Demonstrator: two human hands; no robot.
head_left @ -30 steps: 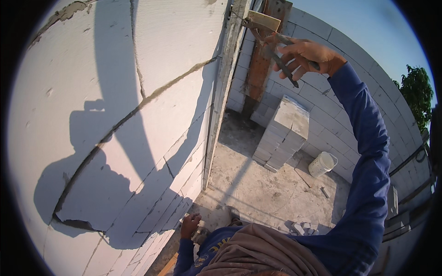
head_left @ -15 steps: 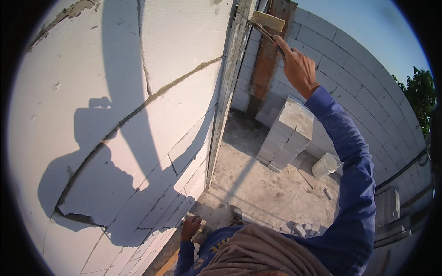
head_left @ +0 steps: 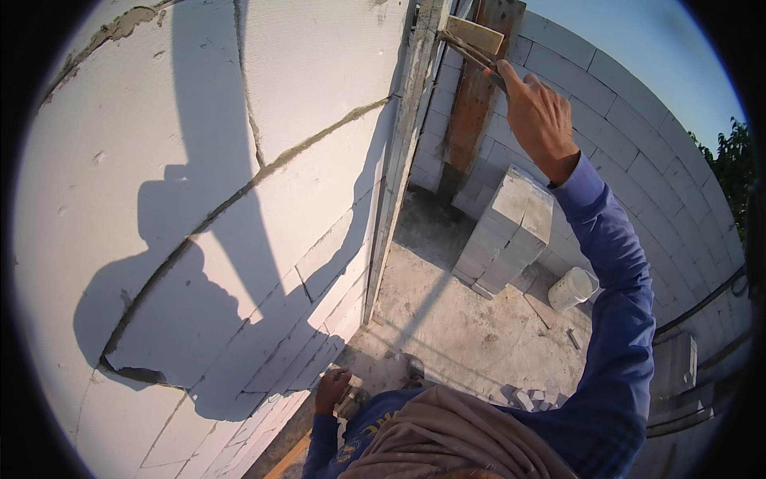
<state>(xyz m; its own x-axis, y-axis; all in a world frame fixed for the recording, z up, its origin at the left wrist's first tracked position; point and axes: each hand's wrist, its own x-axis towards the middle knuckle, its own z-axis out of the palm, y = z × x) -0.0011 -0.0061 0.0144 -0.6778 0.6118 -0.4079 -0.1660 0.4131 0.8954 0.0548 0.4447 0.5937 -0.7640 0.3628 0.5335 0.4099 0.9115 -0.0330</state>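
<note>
My right hand [head_left: 542, 120] is raised at the upper right, its fingers closed round a slender, two-armed metal tool [head_left: 471, 52]; its exact kind is unclear. The tool's far end meets the upright edge of the wall, beside a short pale wooden board [head_left: 476, 34]. Low and close to my body, my left hand [head_left: 332, 389] has its fingers curled, and whatever they may hold is hidden. A white block wall [head_left: 319, 152] with grey mortar joints rises on my left. A narrow grey upright strip [head_left: 403, 128] runs along its end.
A rusty brown upright plank [head_left: 471, 104] stands beyond the wall's end. Stacked white blocks [head_left: 511, 219] and a white bucket [head_left: 568, 290] rest on the concrete floor [head_left: 415, 319]. Block fragments [head_left: 523, 399] lie near my body. Another block wall [head_left: 638, 136] curves behind.
My right hand and its tool sit slightly lower and further right in view, and the tool is turned a little. The whole view has shifted slightly. My left hand stays by my body.
</note>
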